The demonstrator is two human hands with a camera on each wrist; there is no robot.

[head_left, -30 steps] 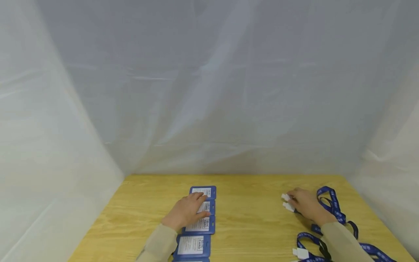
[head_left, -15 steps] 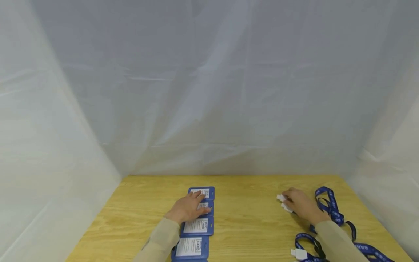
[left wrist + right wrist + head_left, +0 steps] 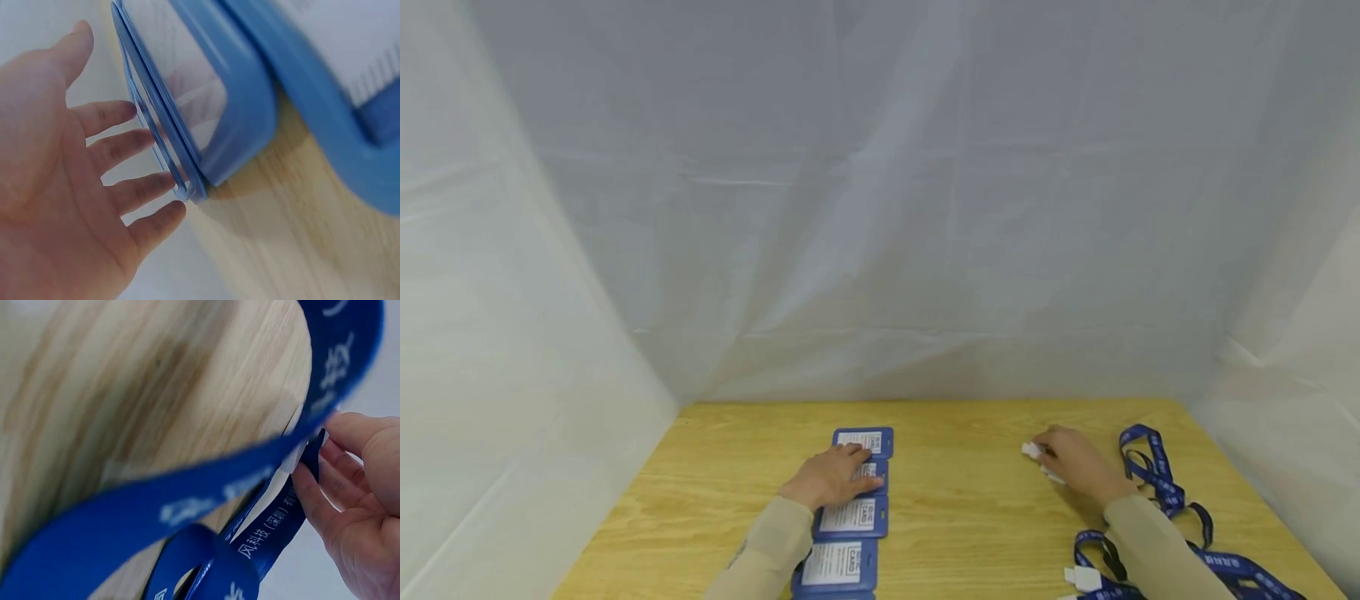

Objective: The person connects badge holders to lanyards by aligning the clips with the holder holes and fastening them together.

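My left hand (image 3: 823,482) rests over the farthest badge holders (image 3: 887,443) in a column of blue-framed holders with white cards. In the left wrist view its fingers are extended and apart, their tips at the edge of a holder (image 3: 247,131). My right hand (image 3: 1078,467), at the right side of the table, pinches the white end clip (image 3: 1032,450) of a blue lanyard. A second white clip shows just below those fingers. In the right wrist view, thumb and forefinger meet at the clip, and the printed lanyard strap (image 3: 269,531) hangs beside the palm.
More badge holders (image 3: 832,565) run toward the table's near edge. Loose blue lanyards (image 3: 1153,467) lie in loops at the right, with another white clip (image 3: 1084,578) nearer me. White sheeting (image 3: 880,250) walls the wooden table (image 3: 962,517) at the back and both sides.
My right hand has slid a little to the left, carrying the white lanyard clip with it. My left hand has stayed over the badge holders with hardly any movement.
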